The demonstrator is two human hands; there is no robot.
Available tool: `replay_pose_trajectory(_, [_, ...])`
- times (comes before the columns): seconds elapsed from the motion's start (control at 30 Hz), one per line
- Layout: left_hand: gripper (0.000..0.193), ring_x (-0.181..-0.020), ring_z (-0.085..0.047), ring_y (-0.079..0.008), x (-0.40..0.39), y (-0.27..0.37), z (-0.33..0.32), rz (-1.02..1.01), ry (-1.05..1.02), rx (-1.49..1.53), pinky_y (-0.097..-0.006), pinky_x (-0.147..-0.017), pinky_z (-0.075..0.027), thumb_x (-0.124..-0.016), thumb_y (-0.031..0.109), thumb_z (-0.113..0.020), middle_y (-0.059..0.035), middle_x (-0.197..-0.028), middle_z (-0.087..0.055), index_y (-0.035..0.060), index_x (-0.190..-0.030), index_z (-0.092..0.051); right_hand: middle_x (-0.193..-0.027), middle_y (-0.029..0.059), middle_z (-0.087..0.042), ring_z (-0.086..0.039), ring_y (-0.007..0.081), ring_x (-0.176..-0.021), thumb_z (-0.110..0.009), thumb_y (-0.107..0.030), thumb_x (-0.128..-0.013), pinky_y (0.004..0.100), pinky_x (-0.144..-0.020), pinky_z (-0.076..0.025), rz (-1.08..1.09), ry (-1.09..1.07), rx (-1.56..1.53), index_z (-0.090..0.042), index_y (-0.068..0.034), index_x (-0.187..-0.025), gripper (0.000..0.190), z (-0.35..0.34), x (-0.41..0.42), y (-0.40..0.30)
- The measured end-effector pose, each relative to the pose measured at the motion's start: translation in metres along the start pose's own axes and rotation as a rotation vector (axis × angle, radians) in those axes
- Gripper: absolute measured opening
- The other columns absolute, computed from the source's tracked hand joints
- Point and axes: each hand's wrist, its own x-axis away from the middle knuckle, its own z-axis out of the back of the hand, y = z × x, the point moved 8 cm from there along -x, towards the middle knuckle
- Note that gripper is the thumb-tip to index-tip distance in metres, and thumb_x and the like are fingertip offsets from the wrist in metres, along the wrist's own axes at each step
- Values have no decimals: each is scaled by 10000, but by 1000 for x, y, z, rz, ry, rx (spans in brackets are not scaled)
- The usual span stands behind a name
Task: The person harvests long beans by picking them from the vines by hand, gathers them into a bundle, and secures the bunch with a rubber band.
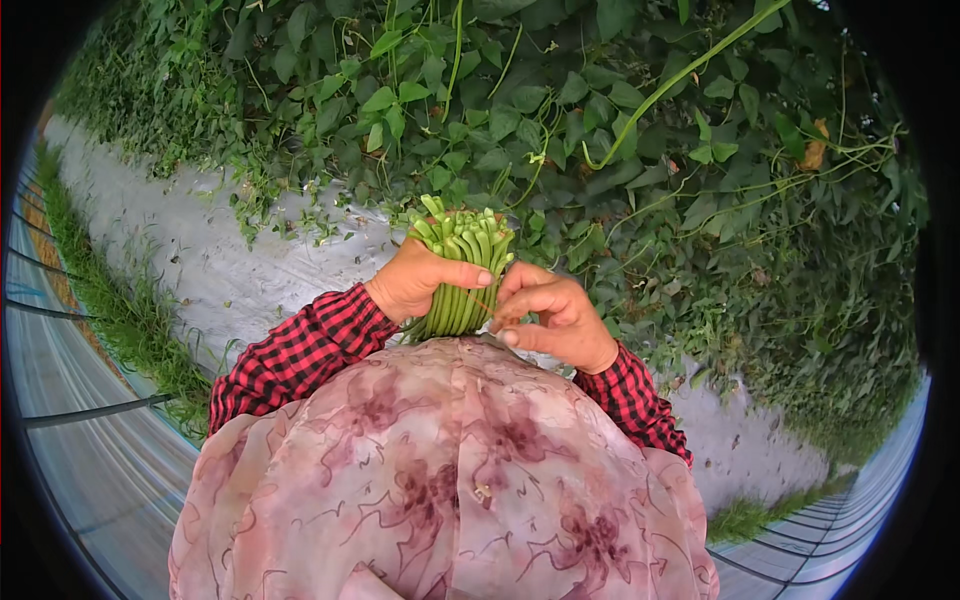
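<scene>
A thick bundle of long green beans (461,247) stands upright in front of me, its stem ends fanned at the top and its lower part hidden behind the pink floral fabric (457,450). My left hand (420,277) grips the bundle from the left, the thumb lying across its front. At the bundle's right side is my right hand (555,311), fingers bent and thumb near the fingertips. A thin orange-brown band or string (481,303) runs over the beans to the fingertips of that hand, pinched there.
Dense climbing bean plants (525,112) rise ahead and to the right, with loose vines hanging out. Pale ground sheeting (225,255) runs along their base. At the left, a grass strip (112,322) borders the translucent film wall (97,450) with its dark ribs.
</scene>
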Motion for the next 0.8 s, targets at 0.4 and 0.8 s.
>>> replay_pose_trajectory(0.4, [400, -866, -591, -171, -5, 2, 12, 48, 97, 26, -298, -764, -481, -684, -44, -642, -69, -969, -613, 0, -1067, -540, -646, 12, -513, -521, 165, -671, -678, -160, -739, 345, -831, -333, 286, 17, 507, -520, -75, -617, 216, -12, -1, -26])
replay_pose_trajectory(0.8, [621, -792, -582, -272, -20, 9, -13, -23, -109, -101, -381, -752, -478, -540, 28, -687, -141, -863, -573, 50, -1098, -413, -655, 75, -527, -529, 239, -660, -618, -91, -735, 355, -677, -415, 221, -121, 139, -567, -9, -675, 114, -25, 9, -33])
